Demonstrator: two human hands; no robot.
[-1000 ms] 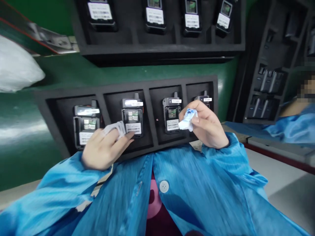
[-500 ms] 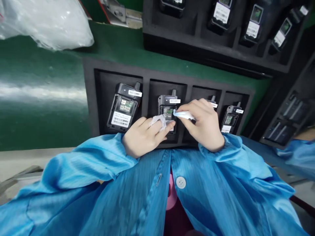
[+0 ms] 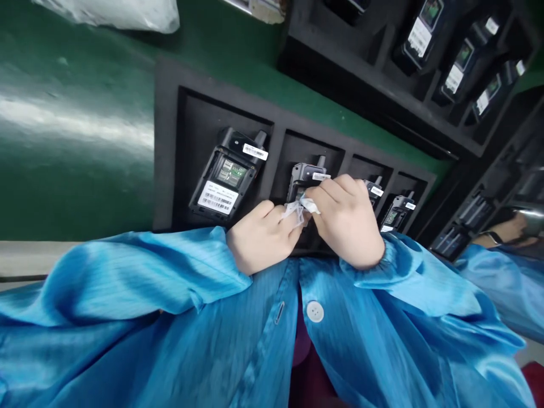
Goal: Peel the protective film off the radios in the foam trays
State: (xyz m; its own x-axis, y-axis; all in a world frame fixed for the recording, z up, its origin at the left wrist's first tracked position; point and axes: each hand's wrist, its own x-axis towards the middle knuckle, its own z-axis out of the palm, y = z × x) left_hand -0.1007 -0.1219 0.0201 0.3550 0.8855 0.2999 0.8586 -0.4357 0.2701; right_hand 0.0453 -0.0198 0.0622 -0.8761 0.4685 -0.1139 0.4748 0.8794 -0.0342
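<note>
My left hand (image 3: 264, 237) is closed on a crumpled strip of thin clear plastic (image 3: 293, 212). Pinched in my right hand (image 3: 349, 222) is a white, crumpled tissue-like piece with a bluish tip (image 3: 311, 205). Both hands meet over a black handheld radio (image 3: 302, 171) with a stubby antenna, hiding most of its back. It lies in the second compartment of a black foam tray (image 3: 168, 113). In the left compartment, another radio (image 3: 229, 173) shows its open back, card slots and a white barcode label.
Two more radios, one partly behind my right hand and one at right (image 3: 396, 212), lie in this tray. A second foam tray (image 3: 340, 73) with several radios stands behind. A plastic bag (image 3: 131, 14) lies at upper left on the green table (image 3: 76, 181). A co-worker's hand (image 3: 508, 228) shows at right.
The view has shifted and turned. My hands have come together over the radio; the white piece now touches or nearly touches the plastic strip. The co-worker's hand has come into view.
</note>
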